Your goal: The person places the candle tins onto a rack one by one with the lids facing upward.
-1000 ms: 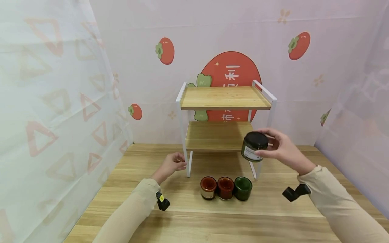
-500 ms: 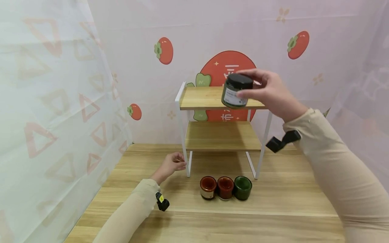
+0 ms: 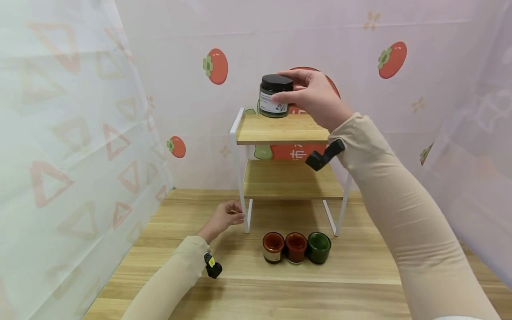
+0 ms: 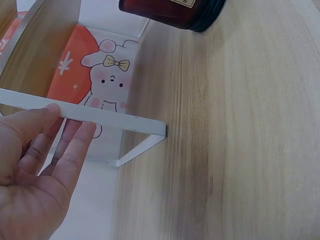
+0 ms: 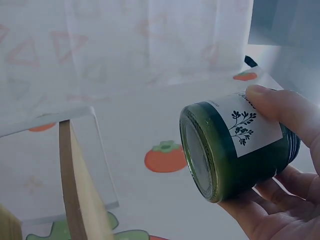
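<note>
Right hand (image 3: 316, 95) is raised at the end of a long forward reach, gripping a lidded green jar (image 3: 269, 100) from its right side, thumb on the white label and fingers round the far side. The jar is near upright, held above the rack (image 3: 276, 129) and apart from its top board. Left hand (image 3: 224, 218) is low, to the left of the rack, its thumb and fingertips loosely pinching the white leg (image 3: 239, 178). Both forearms are in beige sleeves (image 3: 404, 213), each with a black camera (image 3: 213, 266) at the wrist. The rack has a white frame and two wooden boards, and stands on a light wood-grain table (image 3: 320, 295). In front of it, in a close row, are two red jars (image 3: 296, 248) and one green glass (image 3: 318, 249). The back wall (image 3: 168, 80) is pale sheeting with printed red fruit; the left wall (image 3: 80, 133) has faint triangles and squares and shows shallow creases.
</note>
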